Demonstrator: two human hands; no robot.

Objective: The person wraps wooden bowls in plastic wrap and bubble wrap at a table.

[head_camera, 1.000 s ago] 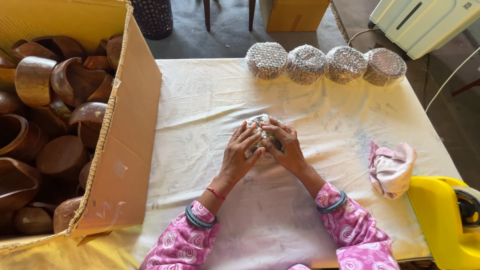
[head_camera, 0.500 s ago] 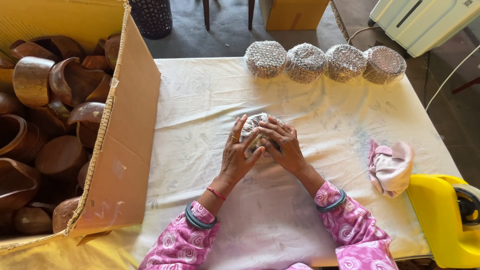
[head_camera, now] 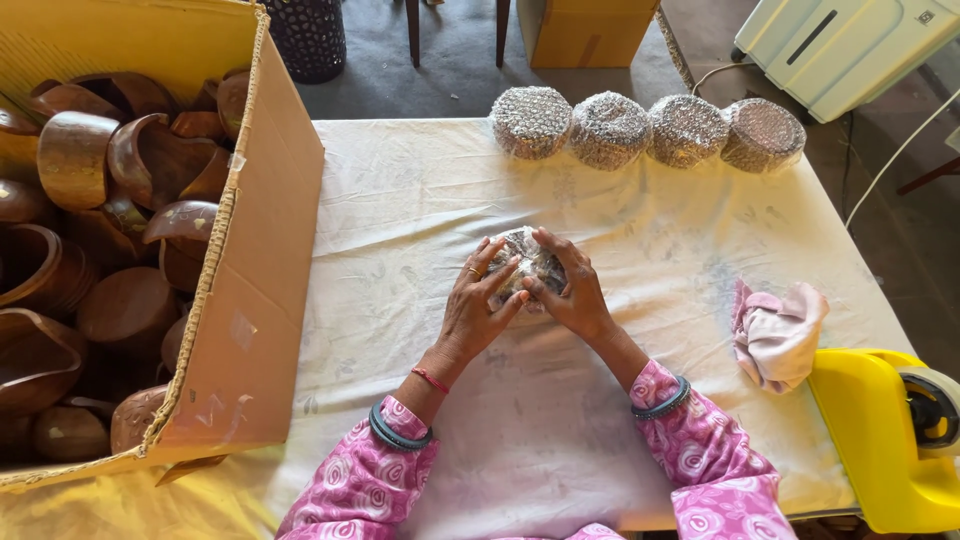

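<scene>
While both hands press together near the middle of the cloth-covered table [head_camera: 420, 200], they enclose one bubble-wrapped bundle [head_camera: 527, 262] that rests on the cloth. Left hand [head_camera: 478, 305]: fingers curled over the near-left side of the bundle, grasping it; a ring shows on one finger, a red thread and a teal bangle on the wrist. Right hand [head_camera: 572, 290]: fingers spread over the bundle's top and right side, also gripping it; the two thumbs meet at the bundle's near face. What lies under the wrap cannot be told beyond a dark shape. Along the far edge of the table stand four wrapped bundles [head_camera: 645, 130] in a row, each touching the next, all rounded and fully covered in bubble wrap. At the left edge stands a large open cardboard box [head_camera: 250, 320], its near flap tipped onto the cloth; inside it are many brown wooden bowls and curved wooden pieces [head_camera: 110, 200], piled loosely, some on their sides, some nested, none wrapped. Near the right edge lies a crumpled pink cloth [head_camera: 778, 335], just beside a yellow tape dispenser [head_camera: 885, 440] at the near right corner, with a tape roll partly cut off by the frame. Sleeves are pink with a swirl print.
</scene>
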